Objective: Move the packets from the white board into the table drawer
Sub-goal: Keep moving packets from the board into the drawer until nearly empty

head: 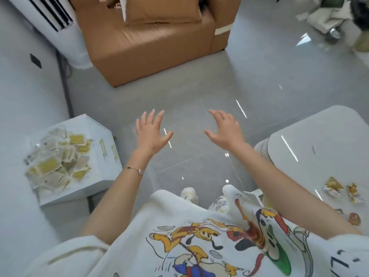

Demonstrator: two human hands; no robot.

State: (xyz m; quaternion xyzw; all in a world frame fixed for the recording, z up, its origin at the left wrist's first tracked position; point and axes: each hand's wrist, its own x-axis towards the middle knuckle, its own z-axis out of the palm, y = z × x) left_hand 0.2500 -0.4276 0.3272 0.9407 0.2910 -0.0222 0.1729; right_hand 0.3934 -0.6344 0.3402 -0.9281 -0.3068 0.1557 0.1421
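Both the left hand point(151, 134) and right hand point(225, 128) are being held out empty with fingers point(152, 116) spread wide over the floor point(189, 96), while the packets point(60, 156) are being kept heaped on the white board point(103, 132) well left of the fingers.

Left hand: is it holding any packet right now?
No, the left hand is open with fingers spread above the bare floor, and the packets lie in a pile on the white board to its left.

L hand point(151, 134) + R hand point(224, 129) empty, fingers spread, above floor; packets point(60, 160) heaped on white board point(103, 134) at left.
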